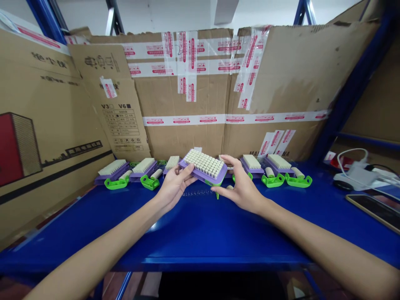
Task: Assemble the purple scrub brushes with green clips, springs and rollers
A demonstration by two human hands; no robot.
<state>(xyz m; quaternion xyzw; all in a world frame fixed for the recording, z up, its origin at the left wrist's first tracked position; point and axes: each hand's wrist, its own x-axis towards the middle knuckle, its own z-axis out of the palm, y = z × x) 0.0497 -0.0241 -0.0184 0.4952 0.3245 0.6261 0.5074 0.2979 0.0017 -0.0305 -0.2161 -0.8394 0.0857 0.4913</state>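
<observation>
My left hand (178, 182) grips the left end of a scrubbing brush (204, 166), thumb on top and fingers beneath. The brush has a purple base and rows of cream bristles facing up, and it is tilted above the table. A bit of bright green plastic (218, 195) shows under its right end. My right hand (242, 187) is beside that end, thumb and fingers spread apart; whether a fingertip touches the brush I cannot tell. Below the brush, a thin coiled spring (198, 193) lies on the blue table (200, 233).
Along the back stand more purple brushes (143, 166) with green handles (150, 182) and cream rollers (156, 174). Cardboard panels (187, 96) wall the back and left. At right are a phone (375, 210) and a white power strip (353, 175) with cables.
</observation>
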